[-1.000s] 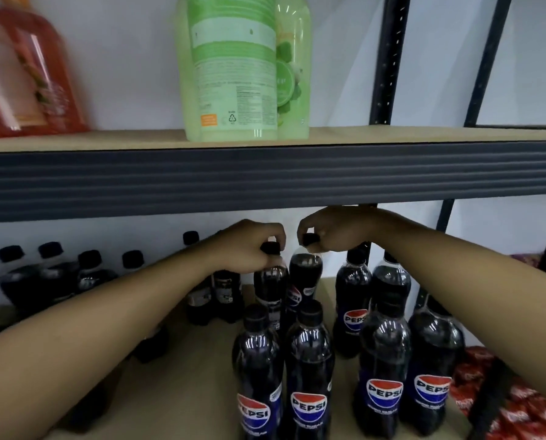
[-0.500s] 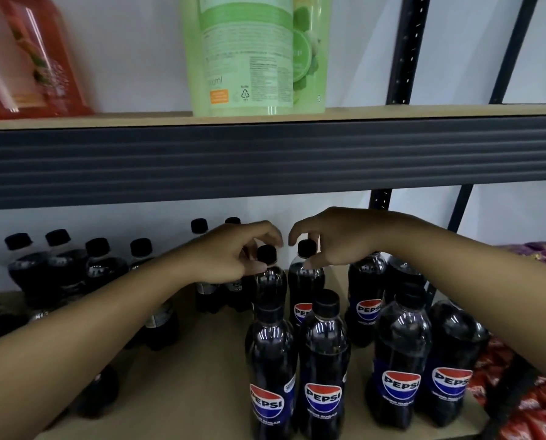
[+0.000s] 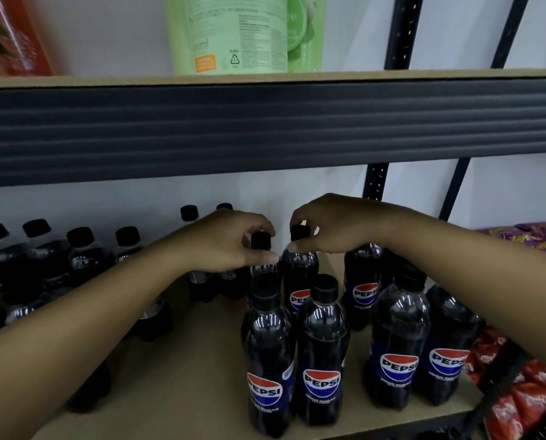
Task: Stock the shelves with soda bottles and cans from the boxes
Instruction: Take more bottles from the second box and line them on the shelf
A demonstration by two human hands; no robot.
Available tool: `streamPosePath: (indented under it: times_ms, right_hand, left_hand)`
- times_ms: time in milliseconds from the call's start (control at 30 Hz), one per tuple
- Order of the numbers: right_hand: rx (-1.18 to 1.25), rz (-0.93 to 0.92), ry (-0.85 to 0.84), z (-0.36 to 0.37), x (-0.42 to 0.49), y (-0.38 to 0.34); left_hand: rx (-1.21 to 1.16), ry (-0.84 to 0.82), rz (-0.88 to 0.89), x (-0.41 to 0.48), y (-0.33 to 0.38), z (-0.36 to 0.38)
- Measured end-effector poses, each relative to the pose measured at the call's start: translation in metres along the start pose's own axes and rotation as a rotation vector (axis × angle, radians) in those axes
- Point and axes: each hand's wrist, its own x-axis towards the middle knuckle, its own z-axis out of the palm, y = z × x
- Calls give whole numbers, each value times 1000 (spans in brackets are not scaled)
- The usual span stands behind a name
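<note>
Black-capped Pepsi bottles stand in rows on the tan lower shelf (image 3: 202, 360). My left hand (image 3: 221, 242) reaches in from the left, its index finger and thumb curled round the cap of a back-row Pepsi bottle (image 3: 260, 241). My right hand (image 3: 338, 227) comes in from the right and pinches the cap of the neighbouring Pepsi bottle (image 3: 298, 271). Both bottles stand upright on the shelf. In front of them stand two more bottles (image 3: 322, 354), with another pair (image 3: 398, 338) to the right.
Several dark bottles (image 3: 84, 252) line the shelf's left back. A thick grey shelf beam (image 3: 265, 122) hangs low overhead, carrying a green bottle (image 3: 233, 33) and an orange pouch (image 3: 11, 36). Red snack packs (image 3: 525, 385) and purple packs (image 3: 532, 236) lie right of the black upright (image 3: 375, 182).
Both hands covered the caps a second ago; their fingers have since loosened so the caps show. The two bottles stand slightly lower and nearer in view.
</note>
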Motion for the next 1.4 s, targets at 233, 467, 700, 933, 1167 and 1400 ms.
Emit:
streamPosePath:
  times_ms: [233,467,700,933,1167,1400]
  right_hand:
    - [18,-8,42,-1,-1,-4]
    - [71,-1,33,-1,-6,-7]
    - [70,13,37,-1,-9,-6]
    - [72,21,70,0,-12,-5]
    - [84,44,48,-3,-17,-6]
    - [102,32,6,-8,-32,-11]
  left_hand:
    - [-32,67,27,2,0,7]
    - [-65,69,55,0,-5,9]
    - [-107,80,60,2,-10,14]
    - [-137,110,44,3,-7,18]
    - [-158,118,33,2,-5,19]
    - [-135,132,7,-19,3,13]
